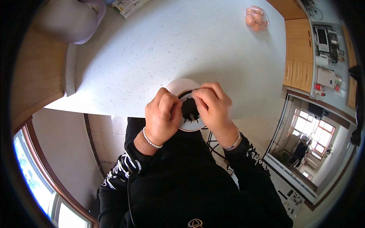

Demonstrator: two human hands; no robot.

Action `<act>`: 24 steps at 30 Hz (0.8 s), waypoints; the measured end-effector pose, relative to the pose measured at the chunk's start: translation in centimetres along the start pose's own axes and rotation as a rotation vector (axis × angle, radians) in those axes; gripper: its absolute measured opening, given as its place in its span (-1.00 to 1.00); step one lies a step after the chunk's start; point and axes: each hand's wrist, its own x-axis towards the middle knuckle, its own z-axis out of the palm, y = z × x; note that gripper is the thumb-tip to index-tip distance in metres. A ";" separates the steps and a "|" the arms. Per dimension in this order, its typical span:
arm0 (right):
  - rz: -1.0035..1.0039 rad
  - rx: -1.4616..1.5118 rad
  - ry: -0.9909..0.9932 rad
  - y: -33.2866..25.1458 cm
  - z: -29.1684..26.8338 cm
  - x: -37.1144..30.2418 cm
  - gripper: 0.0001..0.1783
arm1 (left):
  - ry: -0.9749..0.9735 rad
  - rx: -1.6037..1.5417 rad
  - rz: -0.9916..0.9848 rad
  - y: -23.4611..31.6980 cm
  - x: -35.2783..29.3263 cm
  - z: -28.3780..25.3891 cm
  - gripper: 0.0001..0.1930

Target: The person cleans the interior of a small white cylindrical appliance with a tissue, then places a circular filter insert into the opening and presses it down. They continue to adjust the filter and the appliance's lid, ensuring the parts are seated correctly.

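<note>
Both hands, left hand (162,116) and right hand (213,108), grip a white roll (181,86); bagged eggs (257,18) lie far off.

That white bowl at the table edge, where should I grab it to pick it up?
Grip the white bowl by its far rim, reaching in from the tabletop side. That arc is bare, while the left hand and right hand cover the near part.

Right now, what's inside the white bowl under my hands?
The white bowl shows something dark between the left hand and right hand. Both hands cover most of it, so what it is cannot be told.
</note>
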 end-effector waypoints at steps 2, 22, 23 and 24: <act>0.025 0.006 -0.033 -0.1 -0.1 0.3 -0.77 | 0.005 -0.046 -0.025 -0.2 0.0 0.2 -0.73; 0.547 0.803 -0.400 2.8 0.4 1.8 -0.81 | -0.100 -0.688 -0.362 -1.2 0.7 1.0 -0.63; 0.509 0.775 -0.430 3.1 0.2 1.9 -0.81 | -0.107 -0.708 -0.378 -1.2 0.7 0.9 -0.63; 0.546 0.820 -0.439 3.1 0.2 1.8 -0.81 | -0.112 -0.726 -0.388 -1.2 0.8 0.9 -0.62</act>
